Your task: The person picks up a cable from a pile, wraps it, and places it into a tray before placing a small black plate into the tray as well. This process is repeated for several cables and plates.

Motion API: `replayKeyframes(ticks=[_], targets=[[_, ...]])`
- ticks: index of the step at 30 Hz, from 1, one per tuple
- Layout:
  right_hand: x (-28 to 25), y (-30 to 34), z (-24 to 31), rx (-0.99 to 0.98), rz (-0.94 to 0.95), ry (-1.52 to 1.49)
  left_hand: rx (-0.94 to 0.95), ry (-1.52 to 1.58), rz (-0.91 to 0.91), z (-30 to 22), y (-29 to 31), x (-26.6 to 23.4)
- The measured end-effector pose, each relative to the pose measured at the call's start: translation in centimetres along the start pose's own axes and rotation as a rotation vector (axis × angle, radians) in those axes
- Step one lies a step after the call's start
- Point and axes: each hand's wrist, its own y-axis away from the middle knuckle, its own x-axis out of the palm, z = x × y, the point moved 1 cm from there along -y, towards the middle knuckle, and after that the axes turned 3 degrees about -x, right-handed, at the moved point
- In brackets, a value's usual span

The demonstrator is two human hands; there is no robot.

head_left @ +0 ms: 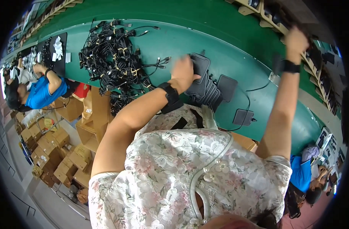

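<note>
My left hand (183,71) is over the green table, at the left edge of a cluster of dark grey square pads with rounded corners. Its thumb sticks out toward the top pad (200,64), apart from the blurred fingers, and nothing shows in its grip. More pads lean in an overlapping row (209,91) just below. One loose pad (227,87) lies to their right, and a smaller-looking pad (243,117) sits nearer me beside a black cable (249,105). My right hand (296,41) is raised at the far right by the shelf rail, its fingers smeared by motion. Both wrists wear black bands.
A large heap of black cables (113,57), tied in bundles, covers the table's left part. A light wooden rail (311,65) runs along the right side. Cardboard boxes (62,160) stand on the floor at left. Co-workers in blue shirts sit at far left (48,89) and lower right (300,173).
</note>
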Motion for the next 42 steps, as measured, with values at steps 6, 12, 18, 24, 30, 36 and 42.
replayKeyframes(ticks=[6,12,18,24,30,36,42], targets=[[-0.1,17.2,18.4,-1.212,-0.224,-0.913,0.092,0.129,-0.091,1.1,-0.7,0.4],[0.4,21.1,22.0,-1.17,-0.015,-0.35,0.024,0.603,-0.065,6.6,-1.4,1.3],[2.7,18.4,17.5,-1.026,0.336,-0.445,0.09,0.682,-0.176,11.2,-1.1,1.6],[4.6,8.8,6.2,-0.324,-0.269,-1.31,0.061,0.705,-0.101,12.8,0.0,2.0],[9.2,-2.4,-6.8,0.437,-0.823,-1.646,0.088,0.718,-0.099,11.9,0.8,0.5],[12.8,-7.7,-9.8,0.393,-0.635,-1.032,0.059,0.704,-0.189,12.7,2.8,-0.4],[22.4,-13.2,-20.5,0.152,-0.527,-0.182,0.023,0.81,-0.246,13.9,3.7,-1.7]])
